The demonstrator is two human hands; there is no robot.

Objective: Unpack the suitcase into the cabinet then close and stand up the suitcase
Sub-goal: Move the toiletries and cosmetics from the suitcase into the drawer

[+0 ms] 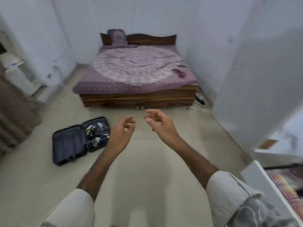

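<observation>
Suitcase | lies open flat on floor, left of centre, small items in right half (blurred) | left hand, right hand: empty, fingers loosely curled, raised mid-air, apart from case | judged: between loads | bed beyond.

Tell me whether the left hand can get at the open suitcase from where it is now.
Probably not yet. The left hand is empty and raised in the air, while the suitcase lies open on the floor well below it. Nothing blocks the way; bending down should do it.
</observation>
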